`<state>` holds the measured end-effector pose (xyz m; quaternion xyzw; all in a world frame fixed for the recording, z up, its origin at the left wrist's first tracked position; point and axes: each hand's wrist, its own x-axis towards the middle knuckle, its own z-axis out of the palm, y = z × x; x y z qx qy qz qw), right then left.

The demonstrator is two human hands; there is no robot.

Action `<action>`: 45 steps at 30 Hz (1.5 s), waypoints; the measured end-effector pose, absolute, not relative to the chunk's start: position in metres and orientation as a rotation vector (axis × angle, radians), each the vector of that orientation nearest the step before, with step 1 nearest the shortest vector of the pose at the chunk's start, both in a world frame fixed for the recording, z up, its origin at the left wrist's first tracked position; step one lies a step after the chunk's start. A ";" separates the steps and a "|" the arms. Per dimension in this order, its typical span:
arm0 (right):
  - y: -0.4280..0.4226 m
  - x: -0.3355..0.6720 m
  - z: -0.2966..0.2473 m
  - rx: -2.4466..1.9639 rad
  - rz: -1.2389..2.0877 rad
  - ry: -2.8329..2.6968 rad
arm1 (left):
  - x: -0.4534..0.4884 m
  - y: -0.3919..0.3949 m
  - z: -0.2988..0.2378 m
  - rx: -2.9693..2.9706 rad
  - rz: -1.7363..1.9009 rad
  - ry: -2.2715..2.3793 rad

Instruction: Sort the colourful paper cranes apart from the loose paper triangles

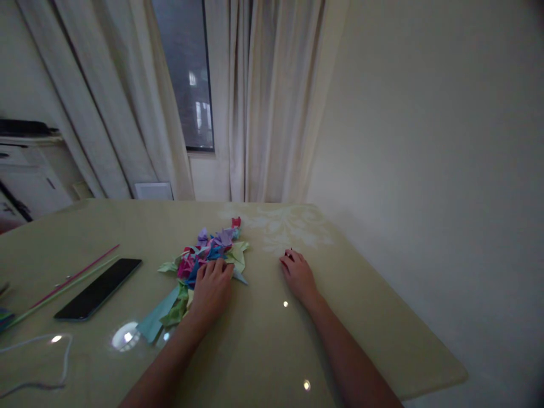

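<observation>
A heap of small coloured folded paper pieces (208,249), pink, blue, purple and green, lies in the middle of a glossy pale green table (272,351). My left hand (211,290) rests palm down on the near part of the heap, fingers stretched over the papers. A light blue paper strip (158,320) sticks out from under it toward me. My right hand (298,276) lies flat on the bare table to the right of the heap, fingers apart, holding nothing I can make out.
A black phone (98,288) lies face up at left, beside thin pink and green sticks (72,280). A white cord (40,362) curls at the near left edge. Curtains (272,102) and a dark window stand behind; a wall runs along the right.
</observation>
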<state>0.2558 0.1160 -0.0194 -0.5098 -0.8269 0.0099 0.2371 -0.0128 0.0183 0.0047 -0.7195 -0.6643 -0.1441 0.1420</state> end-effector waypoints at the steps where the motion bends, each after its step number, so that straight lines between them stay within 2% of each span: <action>1: 0.118 0.259 -0.020 -1.422 0.017 -2.238 | -0.011 0.018 0.004 -2.112 -0.444 -1.890; 7: 0.121 0.267 -0.025 -1.444 0.027 -2.164 | -0.005 0.025 -0.008 -2.358 -0.563 -1.745; 13: 0.121 0.264 -0.028 -1.385 0.101 -2.165 | -0.007 0.030 0.002 -2.620 -0.319 -1.731; 35: 0.117 0.265 -0.027 -1.370 0.080 -2.126 | 0.001 0.029 -0.002 -2.724 -0.296 -1.719; 42: 0.120 0.270 -0.032 -1.303 0.051 -2.102 | 0.002 0.033 -0.010 -2.574 -0.498 -1.790; 44: 0.120 0.271 -0.033 -1.280 0.035 -2.089 | -0.003 0.034 -0.007 -2.487 -0.708 -1.829; 45: 0.120 0.271 -0.033 -1.268 0.026 -2.081 | -0.006 0.034 -0.004 -2.400 -0.924 -1.847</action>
